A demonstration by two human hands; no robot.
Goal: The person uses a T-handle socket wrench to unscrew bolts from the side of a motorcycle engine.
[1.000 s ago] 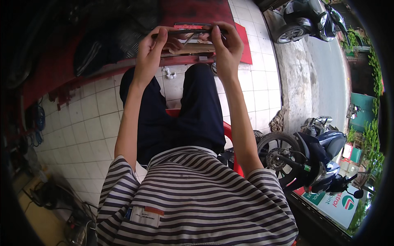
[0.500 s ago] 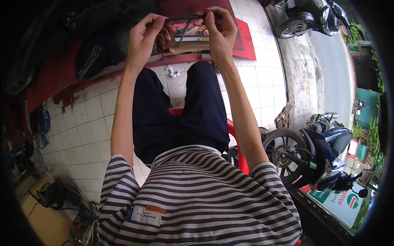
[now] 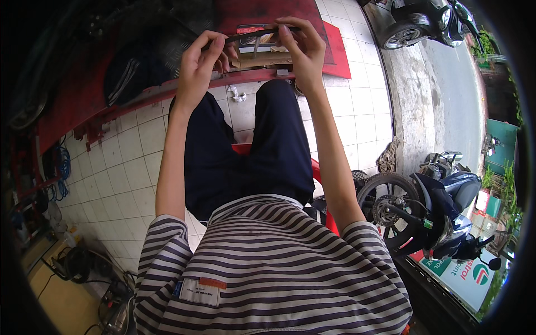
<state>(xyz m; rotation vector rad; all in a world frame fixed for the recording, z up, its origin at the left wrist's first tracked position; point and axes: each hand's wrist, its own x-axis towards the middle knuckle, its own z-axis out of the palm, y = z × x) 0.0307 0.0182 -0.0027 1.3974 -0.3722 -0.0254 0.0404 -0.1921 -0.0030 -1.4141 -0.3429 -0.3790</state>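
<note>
While both hands, left hand (image 3: 198, 64) and right hand (image 3: 301, 47), pinched the thin dark strip (image 3: 251, 34) by its ends, even tension seemed wise.

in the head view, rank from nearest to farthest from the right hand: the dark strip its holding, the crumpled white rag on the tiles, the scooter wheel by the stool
1. Dark strip: pinched in the right hand, stretched across to the left hand.
2. White rag: on the tiles between the knees, below the hands.
3. Scooter wheel: far down on the person's right, beside the red stool.
</note>
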